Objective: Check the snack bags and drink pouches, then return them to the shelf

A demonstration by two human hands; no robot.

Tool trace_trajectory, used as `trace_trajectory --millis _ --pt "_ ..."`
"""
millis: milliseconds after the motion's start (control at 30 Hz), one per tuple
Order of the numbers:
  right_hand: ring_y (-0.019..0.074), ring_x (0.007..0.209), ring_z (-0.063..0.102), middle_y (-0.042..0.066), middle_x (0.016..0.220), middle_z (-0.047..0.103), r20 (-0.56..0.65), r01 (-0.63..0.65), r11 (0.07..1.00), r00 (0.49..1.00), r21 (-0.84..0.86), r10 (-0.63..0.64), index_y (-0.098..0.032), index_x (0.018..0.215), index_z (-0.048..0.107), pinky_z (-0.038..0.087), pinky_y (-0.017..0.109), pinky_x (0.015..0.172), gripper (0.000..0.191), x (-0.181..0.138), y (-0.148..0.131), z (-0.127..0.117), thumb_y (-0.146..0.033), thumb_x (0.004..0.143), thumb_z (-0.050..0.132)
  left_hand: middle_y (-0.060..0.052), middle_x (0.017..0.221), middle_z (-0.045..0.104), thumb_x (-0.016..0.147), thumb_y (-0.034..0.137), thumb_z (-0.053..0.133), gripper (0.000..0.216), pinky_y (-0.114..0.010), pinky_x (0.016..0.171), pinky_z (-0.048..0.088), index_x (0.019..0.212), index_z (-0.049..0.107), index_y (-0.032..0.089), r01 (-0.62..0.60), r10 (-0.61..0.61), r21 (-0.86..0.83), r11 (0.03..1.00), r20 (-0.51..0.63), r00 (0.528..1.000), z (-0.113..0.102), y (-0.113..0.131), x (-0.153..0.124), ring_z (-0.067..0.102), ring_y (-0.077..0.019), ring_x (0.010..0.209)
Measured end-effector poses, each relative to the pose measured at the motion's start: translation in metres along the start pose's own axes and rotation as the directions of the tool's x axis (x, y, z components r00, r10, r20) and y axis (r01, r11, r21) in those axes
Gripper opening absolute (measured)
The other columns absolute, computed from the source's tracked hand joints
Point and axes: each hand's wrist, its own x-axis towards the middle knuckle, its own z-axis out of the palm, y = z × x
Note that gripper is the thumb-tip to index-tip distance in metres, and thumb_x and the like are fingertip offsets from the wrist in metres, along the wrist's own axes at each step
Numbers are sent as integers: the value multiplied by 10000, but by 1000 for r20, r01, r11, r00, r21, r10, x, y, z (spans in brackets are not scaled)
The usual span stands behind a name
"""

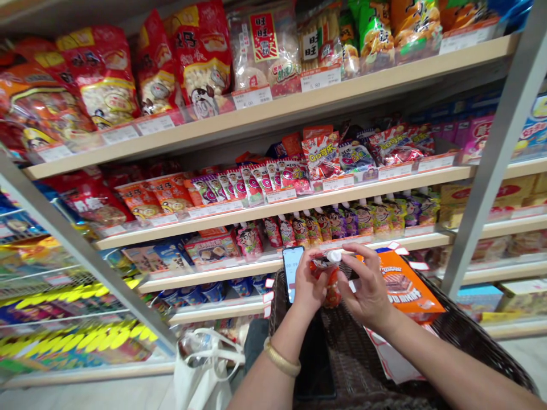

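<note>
A small red spouted jelly pouch (pixel 332 293) with a white cap (pixel 334 256) is held above the dark wicker basket (pixel 348 353). My left hand (pixel 310 282) has its fingers closed around the pouch, with the cap pointing to the right. Beside it, my right hand (pixel 371 285) has thumb and index finger apart; the index fingertip is at the cap and the thumb is close to the pouch. Whether either one presses on it I cannot tell. A gold bracelet (pixel 282 357) circles my left wrist.
In the basket are an orange snack packet (pixel 410 282), white-and-red paper (pixel 395 353) and a dark flat item (pixel 316 364). A phone (pixel 292 270) stands at its far left edge. A white bag (pixel 205 376) is at the lower left. Shelves (pixel 294 199) of snacks rise ahead, with similar pouches (pixel 342 222).
</note>
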Motion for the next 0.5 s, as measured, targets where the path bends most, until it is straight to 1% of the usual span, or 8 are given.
trace_trajectory --millis 100,133,200,267,300,367,400,500 --pt "299 1184 512 114 1282 491 -21 -105 994 994 -30 105 -320 1462 314 468 536 969 671 2 -1 1 -127 863 546 -29 933 639 712 313 735 317 -339 796 530 941 542 212 35 -38 -57 998 -58 998 3 6 3 631 -192 857" --pt "301 1184 507 121 1272 495 -21 -151 988 988 -42 150 -294 1462 325 464 534 975 644 3 0 2 -148 873 542 -25 909 637 713 303 726 295 -341 777 533 925 542 211 23 -26 -40 999 -83 996 3 8 5 631 -192 836" --pt "295 1168 510 121 1239 500 -3 -224 973 974 -60 224 -268 1398 440 469 515 972 518 5 3 3 -192 894 534 -28 893 635 711 293 710 260 -361 778 534 909 562 213 -40 47 56 998 -134 990 1 13 8 627 -208 837" --pt "275 1117 534 105 1182 512 26 -258 965 965 -54 259 -266 1247 595 494 474 938 352 9 8 5 -219 903 536 -49 958 635 714 284 700 249 -397 848 520 931 598 216 -127 156 177 976 -164 974 -2 20 11 617 -235 918" --pt "262 1079 550 95 1146 523 41 -264 964 963 -39 266 -267 1176 645 509 449 910 300 11 10 6 -220 898 542 -60 999 631 725 278 691 252 -410 887 507 956 610 218 -167 207 231 958 -164 964 -4 23 11 606 -245 963" --pt "237 1003 579 77 1074 550 73 -275 961 959 13 274 -273 1112 691 529 405 853 279 15 13 8 -201 882 550 -78 1057 617 786 276 640 247 -423 926 489 1025 612 219 -231 285 319 919 -135 949 -9 31 11 588 -249 1008" --pt "228 967 591 70 1036 566 92 -287 957 955 42 282 -276 1110 699 534 388 828 290 17 13 9 -193 876 548 -88 1076 609 828 281 598 246 -426 932 485 1067 603 219 -263 318 365 893 -99 943 -12 35 10 583 -248 1019" --pt "213 868 615 55 924 609 174 -339 935 932 102 319 -273 1063 729 537 353 753 265 25 14 13 -217 887 539 -116 1143 572 914 297 496 292 -446 980 457 1188 549 212 -353 361 445 823 70 930 -24 45 5 549 -255 1088"
